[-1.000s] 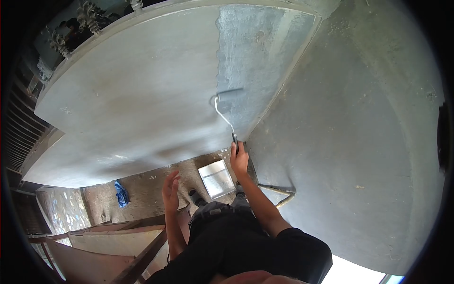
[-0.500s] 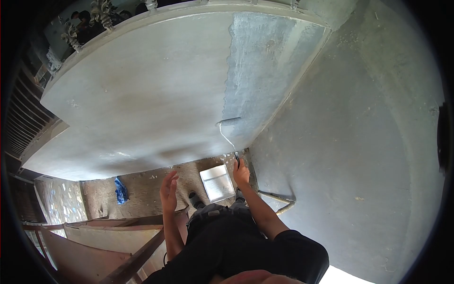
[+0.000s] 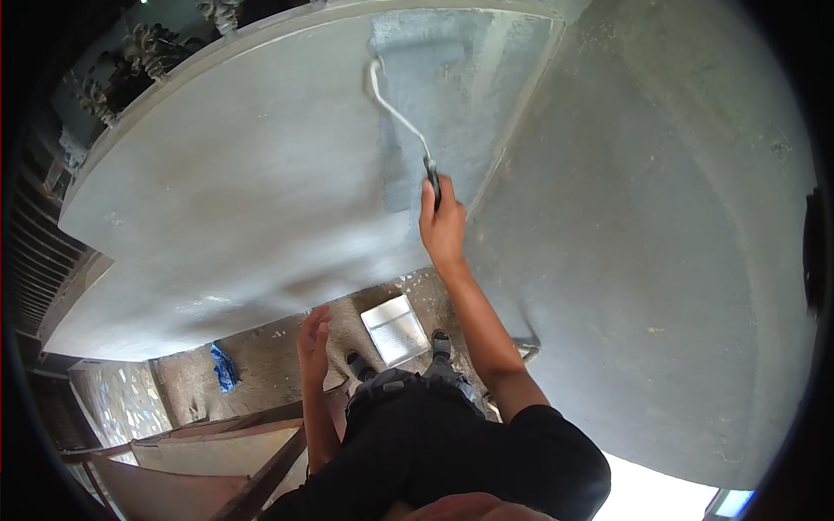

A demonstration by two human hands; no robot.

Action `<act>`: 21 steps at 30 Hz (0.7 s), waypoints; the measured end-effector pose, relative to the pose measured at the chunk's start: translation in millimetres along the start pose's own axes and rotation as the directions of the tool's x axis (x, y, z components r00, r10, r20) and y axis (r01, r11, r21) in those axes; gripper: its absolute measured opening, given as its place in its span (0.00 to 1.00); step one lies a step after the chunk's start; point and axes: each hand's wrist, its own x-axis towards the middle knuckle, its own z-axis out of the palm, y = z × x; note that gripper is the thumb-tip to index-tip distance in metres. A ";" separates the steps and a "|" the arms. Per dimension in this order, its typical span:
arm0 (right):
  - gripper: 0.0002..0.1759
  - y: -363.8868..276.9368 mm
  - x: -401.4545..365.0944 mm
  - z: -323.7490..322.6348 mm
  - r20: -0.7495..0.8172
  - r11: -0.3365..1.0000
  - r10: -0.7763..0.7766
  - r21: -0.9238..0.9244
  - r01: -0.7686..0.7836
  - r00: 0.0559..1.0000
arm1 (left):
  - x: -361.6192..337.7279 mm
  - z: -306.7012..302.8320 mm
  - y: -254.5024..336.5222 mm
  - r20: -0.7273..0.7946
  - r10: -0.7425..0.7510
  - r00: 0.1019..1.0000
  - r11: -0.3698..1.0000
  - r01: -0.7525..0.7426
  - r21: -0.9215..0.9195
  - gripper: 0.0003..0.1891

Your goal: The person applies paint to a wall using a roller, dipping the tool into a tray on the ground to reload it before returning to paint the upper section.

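Note:
My right hand (image 3: 443, 221) is closed around the black handle of a paint roller (image 3: 401, 116). Its bent wire frame reaches up the wall, and the roller sleeve, blurred, lies against the upper part of a bluish-grey coated strip (image 3: 434, 113). Left of that strip the wall (image 3: 252, 165) is paler grey. My left hand (image 3: 314, 346) hangs free at my side with fingers loosely apart, holding nothing. A white paint tray (image 3: 396, 332) rests on the floor by my feet, below both hands.
A blue crumpled cloth or bag (image 3: 224, 368) lies on the floor to the left. Another grey wall (image 3: 625, 260) rises on my right, meeting the first in a corner. Reddish-brown boards (image 3: 187, 486) stand at the lower left. Ornate balusters (image 3: 146, 50) line the wall's top.
My right hand has raised the roller from low on the wall to near its top, with the arm now stretched out. My left hand has stayed nearly in place.

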 end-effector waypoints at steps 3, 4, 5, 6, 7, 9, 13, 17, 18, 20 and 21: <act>0.11 -28.0 24.2 -8.3 0.010 0.999 -0.017 0.037 0.017 1.000 | 6.9 5.3 1.8 0.007 0.017 1.000 1.000 -0.017 0.021 0.22; 0.11 -26.0 23.3 -6.8 0.006 0.999 -0.028 0.022 0.028 1.000 | 7.2 6.3 2.8 -0.005 0.013 1.000 1.000 -0.013 0.015 0.22; 0.11 -22.2 22.7 -5.3 0.004 0.999 -0.041 0.008 0.041 0.999 | 7.7 6.9 3.0 -0.020 0.011 1.000 1.000 -0.011 0.009 0.22; 0.11 -11.5 15.7 -2.8 -0.001 0.999 -0.049 0.008 0.049 0.999 | 8.2 6.2 1.3 -0.019 0.019 1.000 1.000 -0.019 0.004 0.22; 0.11 8.1 -1.0 2.7 0.011 1.000 -0.016 -0.008 0.016 1.000 | 6.9 3.9 -1.6 -0.017 0.021 1.000 1.000 -0.021 0.023 0.24; 0.12 49.4 -37.9 15.2 0.037 0.998 0.049 -0.029 -0.048 0.998 | 3.1 0.7 -4.0 -0.031 0.034 0.999 0.999 -0.033 0.039 0.26; 0.15 100.9 -123.3 4.7 0.106 0.981 0.191 -0.038 -0.188 0.976 | -9.0 -5.9 -11.6 -0.062 0.049 0.997 0.998 -0.046 0.046 0.25; 0.19 118.6 -123.2 -7.5 0.055 0.964 0.262 0.042 -0.264 0.964 | -7.8 -2.8 -5.7 -0.083 0.037 0.996 0.999 -0.036 0.018 0.23; 0.19 122.1 -111.4 -12.0 0.054 0.964 0.261 0.045 -0.263 0.964 | -7.7 -0.9 -1.8 -0.084 0.041 0.996 0.999 -0.039 0.020 0.23; 0.19 117.3 -62.0 -20.7 -0.028 0.981 0.189 0.048 -0.188 0.982 | -4.9 2.1 4.5 -0.082 0.025 0.996 0.999 -0.023 0.030 0.22; 0.20 109.3 -38.2 -26.6 -0.035 0.985 0.166 0.049 -0.164 0.986 | -4.7 3.5 5.6 -0.079 0.028 0.997 0.999 -0.025 0.033 0.22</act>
